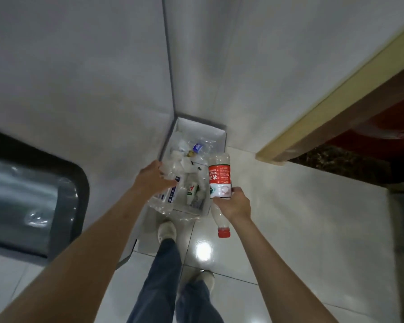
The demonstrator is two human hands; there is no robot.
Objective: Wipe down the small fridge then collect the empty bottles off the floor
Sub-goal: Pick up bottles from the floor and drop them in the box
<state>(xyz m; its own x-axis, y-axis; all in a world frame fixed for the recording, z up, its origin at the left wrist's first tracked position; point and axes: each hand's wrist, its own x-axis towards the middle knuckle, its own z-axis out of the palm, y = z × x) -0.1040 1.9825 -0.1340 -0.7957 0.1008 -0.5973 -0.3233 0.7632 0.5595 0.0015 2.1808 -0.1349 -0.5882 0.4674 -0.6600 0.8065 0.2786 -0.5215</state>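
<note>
A white cardboard box (216,134) stands on the floor in the wall corner, holding several clear empty bottles. My right hand (233,201) grips a clear bottle with a red label (219,180) and a red cap, cap end pointing toward me, beside the box's right side. My left hand (153,177) reaches over the box's left edge, fingers extended, touching a clear bottle with a blue and white label (170,194) that juts over the box's near left corner. Whether the fingers curl round it I cannot tell.
A dark-framed glass surface (30,201) sits at the left. A yellow-edged door frame (336,96) and a dark red door run along the right. My legs and two light shoes (167,230) stand on glossy white tiles just before the box.
</note>
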